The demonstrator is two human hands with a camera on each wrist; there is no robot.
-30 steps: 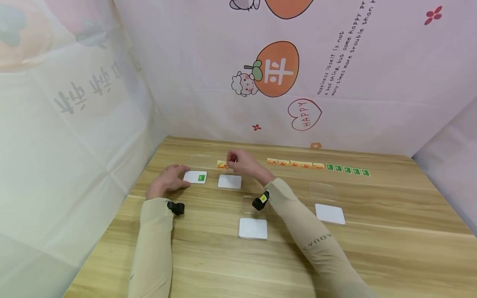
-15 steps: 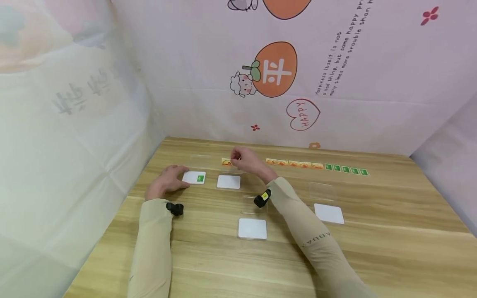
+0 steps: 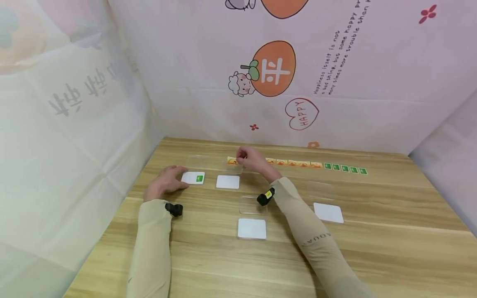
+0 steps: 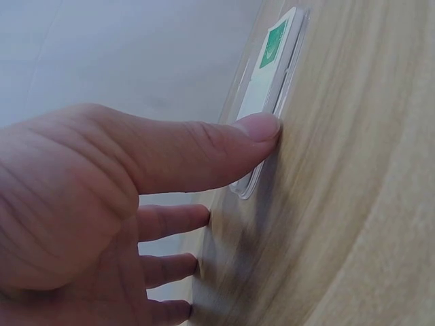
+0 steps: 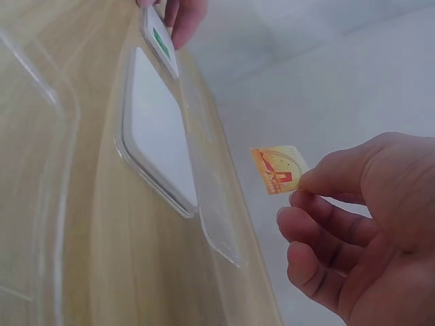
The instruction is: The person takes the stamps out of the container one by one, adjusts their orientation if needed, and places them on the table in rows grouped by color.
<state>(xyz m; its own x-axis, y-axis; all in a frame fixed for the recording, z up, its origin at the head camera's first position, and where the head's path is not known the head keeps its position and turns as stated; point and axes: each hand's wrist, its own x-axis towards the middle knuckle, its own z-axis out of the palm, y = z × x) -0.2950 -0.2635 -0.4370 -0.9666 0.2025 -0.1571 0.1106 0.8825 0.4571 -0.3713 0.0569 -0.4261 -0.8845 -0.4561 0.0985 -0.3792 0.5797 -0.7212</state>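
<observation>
In the head view, my left hand [image 3: 166, 181] holds a white card in a clear case [image 3: 192, 178] at its left end, thumb and index finger on opposite edges. A green sticker [image 3: 199, 179] lies on the card's right part; the left wrist view shows my thumb [image 4: 258, 127] against the case's side. My right hand [image 3: 252, 159] pinches a small yellow-orange sticker [image 5: 277, 170] by one corner between thumb and index finger, held up off the table. Below that hand lies another white card in a clear case [image 3: 228, 182], with a clear lid [image 5: 214, 224] behind it.
Along the table's back lies a row of orange stickers [image 3: 292, 163] and green stickers [image 3: 345, 169]. Two more white cards, the front one [image 3: 251, 229] and the right one [image 3: 328, 212], each have a clear lid behind them. A printed cloth [image 3: 208, 103] hangs behind the table.
My right hand has moved a little to the right, carrying the orange sticker with it. The left hand stays at the card with the green sticker.
</observation>
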